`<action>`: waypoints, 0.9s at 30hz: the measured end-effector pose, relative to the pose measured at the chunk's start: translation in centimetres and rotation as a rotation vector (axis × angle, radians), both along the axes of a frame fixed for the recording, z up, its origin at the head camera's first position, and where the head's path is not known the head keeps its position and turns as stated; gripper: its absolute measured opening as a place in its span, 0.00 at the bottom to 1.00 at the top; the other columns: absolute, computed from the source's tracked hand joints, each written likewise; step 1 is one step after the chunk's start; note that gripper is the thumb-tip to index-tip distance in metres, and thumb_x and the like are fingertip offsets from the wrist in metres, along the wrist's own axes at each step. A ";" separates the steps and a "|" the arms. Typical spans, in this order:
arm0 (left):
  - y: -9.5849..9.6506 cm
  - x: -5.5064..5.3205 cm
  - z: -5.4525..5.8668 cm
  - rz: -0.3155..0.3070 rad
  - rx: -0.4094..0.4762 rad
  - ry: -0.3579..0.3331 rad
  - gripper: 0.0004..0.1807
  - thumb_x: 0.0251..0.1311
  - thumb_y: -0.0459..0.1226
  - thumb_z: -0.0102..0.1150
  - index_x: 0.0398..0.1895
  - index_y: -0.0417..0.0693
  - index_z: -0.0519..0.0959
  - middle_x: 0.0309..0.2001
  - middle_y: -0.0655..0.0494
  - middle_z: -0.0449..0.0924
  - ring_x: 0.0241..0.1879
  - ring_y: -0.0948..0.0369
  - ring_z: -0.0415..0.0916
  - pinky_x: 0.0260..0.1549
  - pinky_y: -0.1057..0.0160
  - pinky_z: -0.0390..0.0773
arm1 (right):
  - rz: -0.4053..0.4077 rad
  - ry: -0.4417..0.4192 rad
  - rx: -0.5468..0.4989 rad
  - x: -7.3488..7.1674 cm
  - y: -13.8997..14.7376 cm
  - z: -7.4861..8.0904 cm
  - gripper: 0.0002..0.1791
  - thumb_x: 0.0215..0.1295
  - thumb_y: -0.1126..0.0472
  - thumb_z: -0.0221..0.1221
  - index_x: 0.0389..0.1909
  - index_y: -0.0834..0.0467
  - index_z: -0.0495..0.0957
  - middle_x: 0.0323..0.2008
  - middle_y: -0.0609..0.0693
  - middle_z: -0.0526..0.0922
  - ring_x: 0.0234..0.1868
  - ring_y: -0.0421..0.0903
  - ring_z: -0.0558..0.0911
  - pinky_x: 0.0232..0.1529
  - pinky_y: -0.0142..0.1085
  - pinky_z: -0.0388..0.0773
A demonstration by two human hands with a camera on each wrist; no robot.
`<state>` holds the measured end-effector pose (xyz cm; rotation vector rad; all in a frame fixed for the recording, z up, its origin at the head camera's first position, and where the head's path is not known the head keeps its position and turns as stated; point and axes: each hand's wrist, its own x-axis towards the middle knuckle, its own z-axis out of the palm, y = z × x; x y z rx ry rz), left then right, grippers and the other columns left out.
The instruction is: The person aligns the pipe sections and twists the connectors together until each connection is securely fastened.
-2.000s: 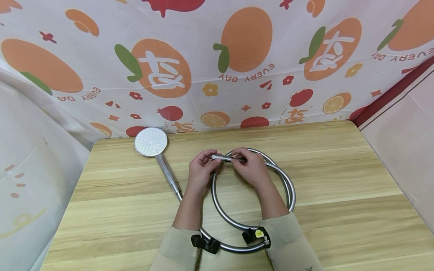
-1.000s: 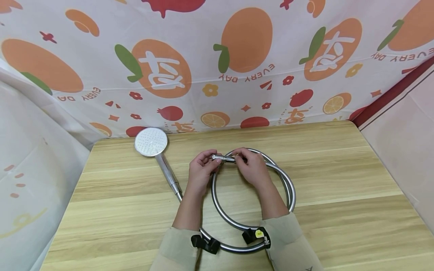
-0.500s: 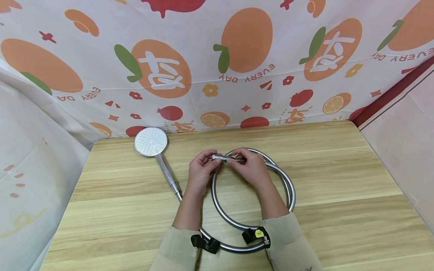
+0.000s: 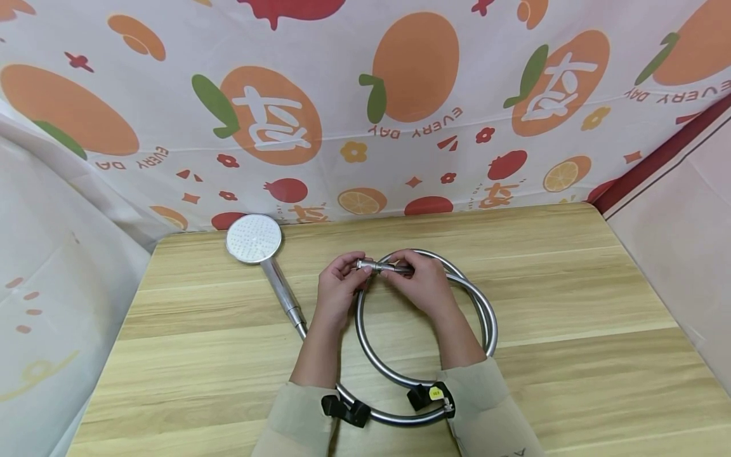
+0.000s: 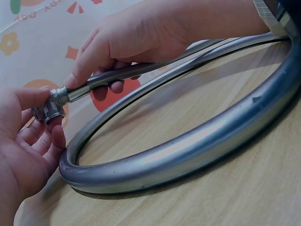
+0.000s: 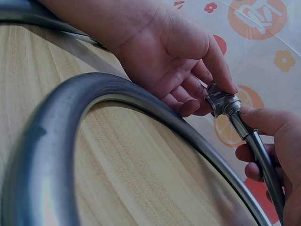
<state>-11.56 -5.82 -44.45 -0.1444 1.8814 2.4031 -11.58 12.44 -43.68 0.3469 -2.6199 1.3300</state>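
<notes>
My left hand [image 4: 338, 285] pinches a small silvery T-shaped pipe fitting [image 5: 51, 107] between thumb and fingers. Up against that fitting is the metal end of a shower hose [image 4: 482, 311]. Fingers and thumb of my right hand [image 4: 425, 282] grip the hose just behind this end, close beside the fitting in the right wrist view. Two loops of the grey hose lie on the table under both forearms. At its other end, on the left, the hose joins a chrome shower head [image 4: 254, 239], lying with its nozzle face up.
The wooden table [image 4: 571, 285] backs onto a white cloth [image 4: 354, 82] printed with fruit. Another pale cloth [image 4: 57, 254] hangs along the left side. Black straps with small cameras sit on both sleeves, over the hose.
My right fingertips first drew back along the hose end, then came forward again beside the fitting. The left hand, fitting and shower head have stayed in place.
</notes>
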 end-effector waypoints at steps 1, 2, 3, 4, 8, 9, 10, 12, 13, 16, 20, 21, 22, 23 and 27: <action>0.0 0.0 0.0 -0.001 0.000 0.002 0.21 0.60 0.28 0.64 0.56 0.30 0.74 0.40 0.58 0.86 0.36 0.65 0.81 0.32 0.69 0.80 | 0.000 0.000 0.001 0.0 0.0 0.0 0.13 0.56 0.50 0.71 0.39 0.50 0.83 0.29 0.42 0.86 0.31 0.38 0.81 0.35 0.36 0.78; 0.0 0.0 0.0 -0.001 0.001 0.002 0.21 0.60 0.27 0.64 0.56 0.30 0.74 0.40 0.58 0.86 0.35 0.65 0.80 0.32 0.69 0.80 | 0.000 0.001 0.001 0.0 0.0 0.0 0.13 0.57 0.50 0.71 0.40 0.50 0.83 0.29 0.42 0.86 0.31 0.38 0.81 0.34 0.35 0.78; 0.0 0.0 0.0 -0.001 0.001 0.001 0.21 0.60 0.27 0.64 0.56 0.30 0.74 0.40 0.58 0.86 0.35 0.65 0.80 0.32 0.70 0.80 | -0.001 0.001 0.002 0.0 0.0 0.0 0.12 0.58 0.49 0.70 0.40 0.50 0.83 0.29 0.42 0.86 0.30 0.38 0.81 0.34 0.35 0.78; 0.0 0.0 0.0 -0.001 0.001 0.001 0.21 0.60 0.27 0.63 0.55 0.30 0.74 0.40 0.58 0.86 0.35 0.66 0.80 0.32 0.70 0.80 | -0.003 0.001 0.002 0.0 0.0 0.1 0.12 0.59 0.49 0.69 0.40 0.50 0.83 0.28 0.42 0.86 0.30 0.39 0.81 0.34 0.35 0.77; 0.0 0.0 0.0 0.000 -0.003 -0.008 0.20 0.59 0.27 0.64 0.55 0.31 0.75 0.40 0.58 0.86 0.34 0.65 0.80 0.32 0.69 0.80 | -0.016 0.002 0.003 0.0 0.0 0.1 0.12 0.62 0.49 0.67 0.40 0.51 0.84 0.27 0.42 0.85 0.28 0.39 0.80 0.32 0.35 0.76; 0.0 0.0 0.0 -0.001 -0.006 -0.010 0.20 0.59 0.28 0.64 0.55 0.31 0.75 0.40 0.58 0.86 0.34 0.65 0.80 0.32 0.69 0.80 | -0.022 0.001 0.003 0.0 -0.1 0.2 0.12 0.62 0.49 0.67 0.40 0.52 0.84 0.27 0.42 0.85 0.27 0.39 0.79 0.32 0.35 0.76; 0.0 0.0 0.0 -0.003 -0.009 -0.014 0.20 0.60 0.28 0.64 0.55 0.32 0.75 0.40 0.58 0.86 0.34 0.65 0.80 0.32 0.69 0.80 | -0.026 0.004 0.000 0.0 -0.1 0.2 0.11 0.62 0.50 0.66 0.40 0.52 0.84 0.27 0.42 0.85 0.27 0.39 0.79 0.32 0.35 0.76; 0.1 0.0 0.0 -0.009 -0.015 -0.019 0.20 0.60 0.28 0.63 0.55 0.32 0.75 0.40 0.58 0.86 0.34 0.65 0.80 0.32 0.69 0.80 | -0.038 0.011 -0.005 0.0 -0.1 0.3 0.10 0.63 0.50 0.66 0.39 0.51 0.84 0.26 0.43 0.85 0.26 0.39 0.78 0.32 0.35 0.75; 0.1 -0.1 0.0 -0.011 -0.018 -0.022 0.20 0.60 0.28 0.63 0.55 0.32 0.75 0.40 0.59 0.86 0.34 0.65 0.80 0.32 0.70 0.80 | -0.044 0.017 -0.008 0.0 -0.1 0.3 0.10 0.64 0.51 0.65 0.39 0.51 0.84 0.26 0.43 0.84 0.26 0.39 0.78 0.34 0.36 0.75; 0.1 -0.1 0.0 -0.018 -0.024 -0.026 0.20 0.61 0.28 0.63 0.56 0.31 0.74 0.40 0.60 0.86 0.34 0.65 0.80 0.32 0.70 0.79 | -0.059 0.022 -0.012 0.0 0.0 0.3 0.08 0.65 0.50 0.64 0.38 0.50 0.84 0.25 0.44 0.84 0.25 0.40 0.78 0.40 0.39 0.72; 0.1 -0.1 0.0 -0.021 -0.029 -0.021 0.18 0.60 0.28 0.63 0.54 0.33 0.76 0.40 0.60 0.86 0.33 0.66 0.80 0.32 0.70 0.79 | -0.070 0.016 -0.006 0.0 0.0 0.3 0.08 0.65 0.49 0.63 0.38 0.48 0.84 0.24 0.43 0.84 0.25 0.39 0.78 0.49 0.43 0.69; 0.1 0.0 0.0 -0.021 -0.030 -0.021 0.18 0.60 0.29 0.63 0.53 0.34 0.77 0.40 0.59 0.86 0.33 0.66 0.80 0.32 0.70 0.79 | -0.071 0.014 -0.004 0.0 0.0 0.3 0.08 0.65 0.49 0.64 0.38 0.47 0.84 0.24 0.43 0.84 0.25 0.39 0.78 0.50 0.44 0.69; 0.1 0.0 0.0 -0.021 -0.034 -0.022 0.17 0.60 0.29 0.64 0.53 0.35 0.77 0.40 0.59 0.86 0.33 0.65 0.80 0.32 0.69 0.79 | -0.072 0.014 -0.003 0.0 0.0 0.2 0.08 0.65 0.48 0.63 0.38 0.47 0.84 0.24 0.43 0.84 0.24 0.39 0.78 0.51 0.45 0.68; 0.1 0.0 0.0 -0.022 -0.037 -0.024 0.17 0.60 0.29 0.64 0.53 0.35 0.78 0.41 0.59 0.86 0.33 0.65 0.80 0.32 0.69 0.79 | -0.074 0.012 0.000 0.0 0.0 0.3 0.08 0.65 0.48 0.64 0.38 0.47 0.84 0.24 0.43 0.84 0.25 0.39 0.78 0.52 0.45 0.68; 0.1 0.0 0.0 -0.030 -0.048 -0.030 0.17 0.61 0.29 0.64 0.53 0.37 0.78 0.44 0.56 0.86 0.35 0.64 0.80 0.33 0.68 0.79 | -0.081 0.006 0.004 0.0 0.0 0.3 0.08 0.65 0.48 0.64 0.37 0.47 0.84 0.24 0.42 0.83 0.24 0.39 0.79 0.53 0.46 0.68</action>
